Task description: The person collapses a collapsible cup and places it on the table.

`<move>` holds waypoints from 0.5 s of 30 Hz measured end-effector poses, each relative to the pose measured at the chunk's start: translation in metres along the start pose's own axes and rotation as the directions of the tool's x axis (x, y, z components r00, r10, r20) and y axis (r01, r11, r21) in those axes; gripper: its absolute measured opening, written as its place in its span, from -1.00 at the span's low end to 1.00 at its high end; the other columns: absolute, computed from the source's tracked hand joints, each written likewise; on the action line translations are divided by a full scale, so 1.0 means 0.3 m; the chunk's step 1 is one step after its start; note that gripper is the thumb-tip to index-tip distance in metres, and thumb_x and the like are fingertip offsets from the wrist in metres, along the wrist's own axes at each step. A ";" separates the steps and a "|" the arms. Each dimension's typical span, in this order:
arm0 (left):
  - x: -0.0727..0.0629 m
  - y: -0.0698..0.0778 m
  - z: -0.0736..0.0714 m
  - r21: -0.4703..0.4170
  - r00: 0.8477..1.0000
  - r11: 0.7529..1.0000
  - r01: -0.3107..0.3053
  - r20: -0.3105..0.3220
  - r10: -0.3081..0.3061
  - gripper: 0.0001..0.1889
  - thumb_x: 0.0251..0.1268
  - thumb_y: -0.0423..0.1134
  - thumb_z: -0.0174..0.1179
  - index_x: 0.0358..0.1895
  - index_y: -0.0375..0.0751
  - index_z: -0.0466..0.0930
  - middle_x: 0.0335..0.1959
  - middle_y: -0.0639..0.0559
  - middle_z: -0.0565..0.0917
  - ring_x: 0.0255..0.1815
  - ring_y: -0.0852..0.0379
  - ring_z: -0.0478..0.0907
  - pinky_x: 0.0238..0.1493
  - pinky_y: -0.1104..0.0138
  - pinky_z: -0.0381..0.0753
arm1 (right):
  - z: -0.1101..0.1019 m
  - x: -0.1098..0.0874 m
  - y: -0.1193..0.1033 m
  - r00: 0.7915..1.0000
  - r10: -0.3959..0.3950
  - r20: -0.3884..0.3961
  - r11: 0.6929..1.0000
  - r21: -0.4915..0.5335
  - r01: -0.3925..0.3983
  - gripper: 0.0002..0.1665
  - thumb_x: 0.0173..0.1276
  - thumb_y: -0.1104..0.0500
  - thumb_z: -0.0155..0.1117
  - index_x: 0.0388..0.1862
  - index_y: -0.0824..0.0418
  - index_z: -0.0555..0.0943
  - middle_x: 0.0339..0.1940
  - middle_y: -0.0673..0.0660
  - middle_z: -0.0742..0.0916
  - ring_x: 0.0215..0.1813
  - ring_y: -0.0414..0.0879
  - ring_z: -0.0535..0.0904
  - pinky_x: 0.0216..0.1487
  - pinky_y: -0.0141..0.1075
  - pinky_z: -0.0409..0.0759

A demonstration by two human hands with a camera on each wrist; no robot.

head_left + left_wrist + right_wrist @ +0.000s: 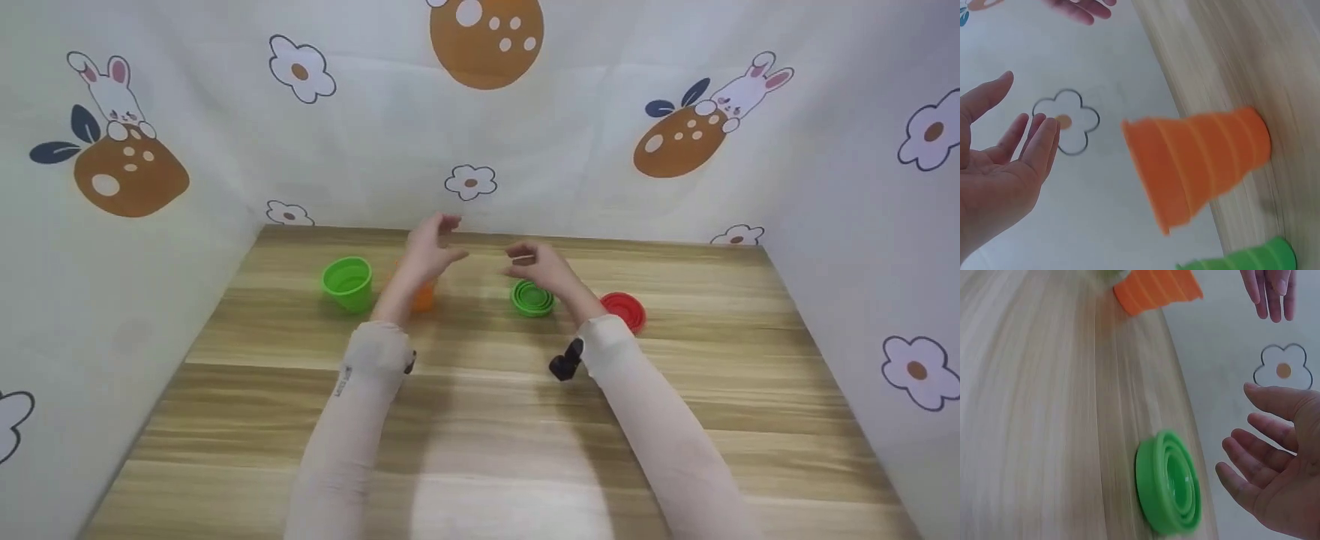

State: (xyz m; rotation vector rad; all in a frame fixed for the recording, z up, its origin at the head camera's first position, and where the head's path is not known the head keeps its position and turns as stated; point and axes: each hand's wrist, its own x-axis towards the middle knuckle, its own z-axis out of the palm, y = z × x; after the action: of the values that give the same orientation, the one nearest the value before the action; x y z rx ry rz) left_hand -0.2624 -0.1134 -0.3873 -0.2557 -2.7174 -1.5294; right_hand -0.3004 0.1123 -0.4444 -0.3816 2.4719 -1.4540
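Both hands hover over the back of the wooden table with nothing in them. My left hand point(430, 251), fingers loosely bent, is above an orange collapsible cup point(1202, 163) that stands extended; in the head view the forearm covers part of it. Left of that cup stands an extended green cup point(349, 285). My right hand point(544, 266), also with relaxed fingers, is over a green cup folded flat into rings point(1168, 484). A flat red collapsible cup point(624, 311) lies to the right, partly behind the right wrist.
A white cloth wall point(375, 135) printed with rabbits and flowers rises along the table's back edge, with more cloth at both sides. A small black device point(566, 360) sits on the right wrist. The wooden table point(480, 435) stretches toward the front.
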 end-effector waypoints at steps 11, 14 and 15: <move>-0.056 -0.101 -0.095 0.089 0.998 0.995 0.044 -0.042 -0.040 -0.42 0.28 -0.32 0.27 0.37 -0.29 0.36 0.42 -0.24 0.38 0.49 -0.16 0.27 0.56 0.06 0.22 | 0.156 0.027 -0.081 0.997 -0.055 0.045 0.997 0.059 0.053 -0.37 0.33 0.19 0.37 0.34 0.31 0.46 0.32 0.27 0.60 0.34 0.12 0.55 0.34 -0.14 0.57; -0.076 -0.126 -0.101 0.103 0.997 0.992 0.073 -0.034 -0.070 -0.39 0.30 -0.28 0.27 0.40 -0.24 0.33 0.46 -0.23 0.31 0.51 -0.16 0.24 0.56 0.02 0.21 | 0.199 0.029 -0.088 0.995 -0.080 0.051 0.993 0.089 0.076 -0.38 0.32 0.22 0.37 0.34 0.30 0.46 0.32 0.31 0.59 0.33 0.13 0.55 0.32 -0.13 0.59; -0.082 -0.133 -0.101 0.106 0.996 0.991 0.084 -0.031 -0.081 -0.38 0.31 -0.27 0.26 0.42 -0.22 0.31 0.47 -0.22 0.30 0.52 -0.16 0.23 0.57 0.00 0.19 | 0.213 0.029 -0.089 0.995 -0.088 0.054 0.991 0.102 0.083 -0.37 0.31 0.24 0.37 0.35 0.30 0.45 0.33 0.33 0.58 0.33 0.14 0.55 0.31 -0.13 0.59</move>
State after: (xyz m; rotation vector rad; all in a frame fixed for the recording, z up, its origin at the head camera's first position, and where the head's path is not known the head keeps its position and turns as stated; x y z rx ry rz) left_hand -0.2462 -0.1629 -0.4075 -0.1211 -2.8107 -1.3881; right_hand -0.2841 0.0449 -0.4517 -0.5082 2.3529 -1.5695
